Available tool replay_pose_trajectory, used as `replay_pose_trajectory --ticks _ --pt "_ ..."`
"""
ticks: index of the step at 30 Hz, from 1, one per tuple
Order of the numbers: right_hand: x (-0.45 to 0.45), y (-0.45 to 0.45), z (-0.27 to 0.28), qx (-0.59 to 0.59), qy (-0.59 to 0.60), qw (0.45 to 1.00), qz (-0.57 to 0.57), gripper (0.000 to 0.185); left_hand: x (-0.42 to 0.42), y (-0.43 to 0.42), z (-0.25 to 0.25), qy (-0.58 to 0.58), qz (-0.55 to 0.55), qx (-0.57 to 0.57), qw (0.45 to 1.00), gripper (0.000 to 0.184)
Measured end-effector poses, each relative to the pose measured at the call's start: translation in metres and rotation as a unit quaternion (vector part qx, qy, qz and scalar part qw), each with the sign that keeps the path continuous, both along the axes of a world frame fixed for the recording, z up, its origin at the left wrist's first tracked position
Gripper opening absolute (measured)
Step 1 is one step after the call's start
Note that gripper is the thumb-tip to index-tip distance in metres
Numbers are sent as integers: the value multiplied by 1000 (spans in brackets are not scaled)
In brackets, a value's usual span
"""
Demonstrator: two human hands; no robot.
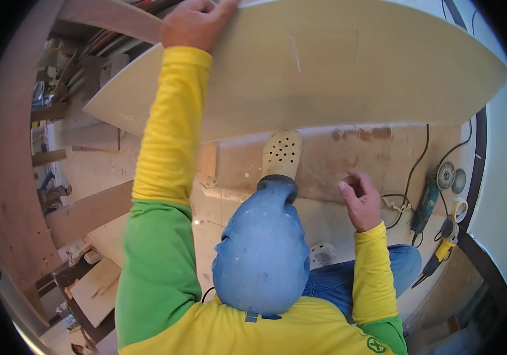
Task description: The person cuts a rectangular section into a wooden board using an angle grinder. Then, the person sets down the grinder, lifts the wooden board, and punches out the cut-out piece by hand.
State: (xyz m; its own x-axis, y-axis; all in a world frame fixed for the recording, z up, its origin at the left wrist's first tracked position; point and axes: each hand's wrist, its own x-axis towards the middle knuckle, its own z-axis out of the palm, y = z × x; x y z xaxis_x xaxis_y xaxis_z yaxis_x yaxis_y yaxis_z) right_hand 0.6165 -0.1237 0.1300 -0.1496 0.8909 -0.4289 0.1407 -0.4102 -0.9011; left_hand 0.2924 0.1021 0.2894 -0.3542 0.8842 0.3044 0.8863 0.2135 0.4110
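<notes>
A large cream-coloured panel (pixel 348 71) with a curved lower edge stands tilted in front of me. My left hand (pixel 194 26) is up at its top edge on the left, closed over that edge; part of the fingers is cut off by the frame. Pale scratch marks show on the panel's face. Lower down on the right, my right hand (pixel 361 201) is held in the air above my bent leg, apart from the panel. Its fingers are loosely curled, with a gap by the thumb, and I see nothing in them.
An angle grinder (pixel 426 204) and a yellow-and-black power tool (pixel 440 257) lie at the right with cords and a tape roll (pixel 460 210). My clog (pixel 282 155) is close under the panel's lower edge. Wooden framing (pixel 91 216) and stacked boards stand left.
</notes>
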Motion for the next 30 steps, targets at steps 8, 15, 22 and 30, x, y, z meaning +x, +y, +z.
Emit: replay_pose_trajectory --ticks 8,15,22,30 --pt "53 77 88 426 -147 883 -130 42 10 -70 6 79 -119 211 967 48" --pt "40 173 188 617 -317 720 22 50 12 -106 15 77 -148 240 956 34" --pt "41 178 161 553 -411 722 69 37 -54 -179 11 36 -60 308 949 34" --pt "47 172 171 529 -419 728 123 46 -286 -267 -91 -473 390 420 670 79"
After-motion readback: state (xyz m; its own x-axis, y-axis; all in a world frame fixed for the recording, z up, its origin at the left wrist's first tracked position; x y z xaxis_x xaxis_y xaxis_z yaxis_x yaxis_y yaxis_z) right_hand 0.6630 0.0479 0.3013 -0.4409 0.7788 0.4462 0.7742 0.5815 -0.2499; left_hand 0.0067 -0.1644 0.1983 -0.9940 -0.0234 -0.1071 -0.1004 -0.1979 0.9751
